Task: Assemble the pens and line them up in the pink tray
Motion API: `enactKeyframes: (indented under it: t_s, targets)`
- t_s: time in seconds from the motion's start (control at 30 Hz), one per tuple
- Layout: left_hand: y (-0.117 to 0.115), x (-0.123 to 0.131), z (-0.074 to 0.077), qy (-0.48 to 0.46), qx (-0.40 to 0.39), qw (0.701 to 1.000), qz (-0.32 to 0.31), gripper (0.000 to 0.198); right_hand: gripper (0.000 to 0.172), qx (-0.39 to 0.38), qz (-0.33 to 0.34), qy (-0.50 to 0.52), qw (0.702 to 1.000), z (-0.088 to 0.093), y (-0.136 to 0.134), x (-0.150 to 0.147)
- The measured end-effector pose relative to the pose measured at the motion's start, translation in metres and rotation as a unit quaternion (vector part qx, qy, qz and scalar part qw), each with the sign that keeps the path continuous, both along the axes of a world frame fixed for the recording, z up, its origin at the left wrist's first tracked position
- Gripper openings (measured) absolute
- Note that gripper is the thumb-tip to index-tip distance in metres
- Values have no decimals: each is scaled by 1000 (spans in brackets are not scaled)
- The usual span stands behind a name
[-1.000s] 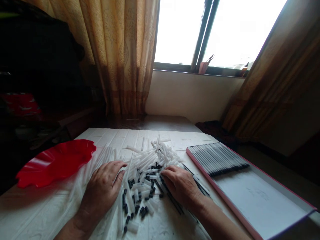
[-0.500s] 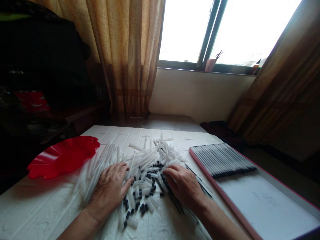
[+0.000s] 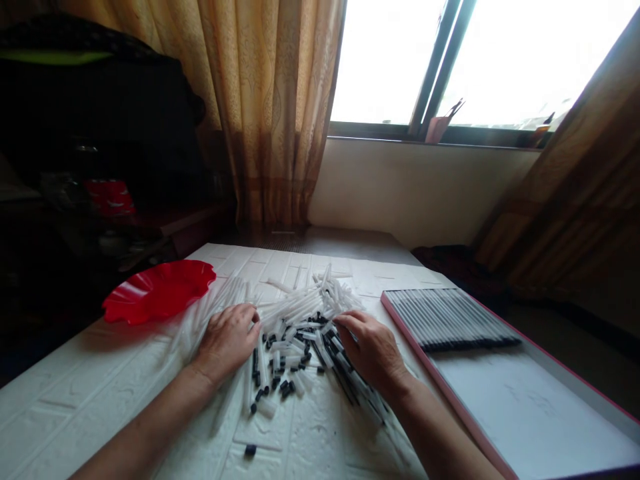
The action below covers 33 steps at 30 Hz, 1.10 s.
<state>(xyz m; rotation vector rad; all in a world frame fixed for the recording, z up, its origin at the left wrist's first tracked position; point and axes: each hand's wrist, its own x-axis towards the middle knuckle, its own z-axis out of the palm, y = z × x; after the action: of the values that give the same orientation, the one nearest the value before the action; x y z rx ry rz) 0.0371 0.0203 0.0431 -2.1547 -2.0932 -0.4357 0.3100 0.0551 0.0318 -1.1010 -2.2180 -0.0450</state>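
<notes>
Parts that look like pen pieces lie heaped on the white table before me. My left hand (image 3: 227, 339) is at the heap's left side, fingers curled and thumb drawn close to them; anything in them is hidden. Clear tubes (image 3: 220, 300) lie beside and beyond it. My right hand (image 3: 373, 347) bends over the heap's right side, fingertips together near a small whitish piece; I cannot make out whether they hold it. Thin black rods (image 3: 343, 373) lie under and beside this hand. Between the hands are short black plugs (image 3: 286, 388) and short whitish sleeves (image 3: 301, 383).
A red wavy-rimmed dish (image 3: 160, 293) stands at the left. On the right lies a shallow pink-edged box (image 3: 500, 393) with a row of clear, black-ended pens (image 3: 450, 317) at its far end. One black plug (image 3: 250, 451) lies apart near the front.
The view has shifted, so the dish and window sit further right. My left hand's thumb has drawn in toward its fingers. A lone black plug now lies nearer me.
</notes>
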Motion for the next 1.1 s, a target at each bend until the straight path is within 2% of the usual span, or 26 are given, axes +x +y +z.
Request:
enactKeyframes:
  t_s: [0.23, 0.4, 0.47, 0.57, 0.67, 0.77, 0.87, 0.97, 1.1]
  targets:
    - [-2, -11, 34, -61, -41, 997, 11, 19, 29, 39, 1, 36, 999, -4, 2, 0]
    - [-14, -6, 59, -156, -50, 985, -62, 18, 44, 74, 11, 55, 996, -1, 0, -1]
    - [-19, -1, 67, -206, -47, 973, -92, 18, 40, 78, 41, 41, 995, 2, -4, -2]
    - [-21, 5, 72, -300, -43, 945, -124, 22, 24, 47, 80, 13, 996, 6, -10, -5]
    - [-18, 12, 66, -409, -49, 901, -138, 31, 21, 9, 87, 5, 996, 10, -17, -9]
    - [-15, 23, 53, -499, -56, 853, -142, 40, 22, -12, 92, -9, 996, 14, -25, -13]
    - [-14, 35, 36, -554, -79, 815, -151, 47, 21, -25, 105, -49, 993, 18, -35, -19]
    - [-16, 44, 19, -584, -101, 789, -162, 55, 17, -44, 126, -97, 986, 22, -44, -25]
    - [-21, 45, -1, -652, -123, 734, -147, 52, 18, -60, 156, -152, 974, 19, -45, -30]
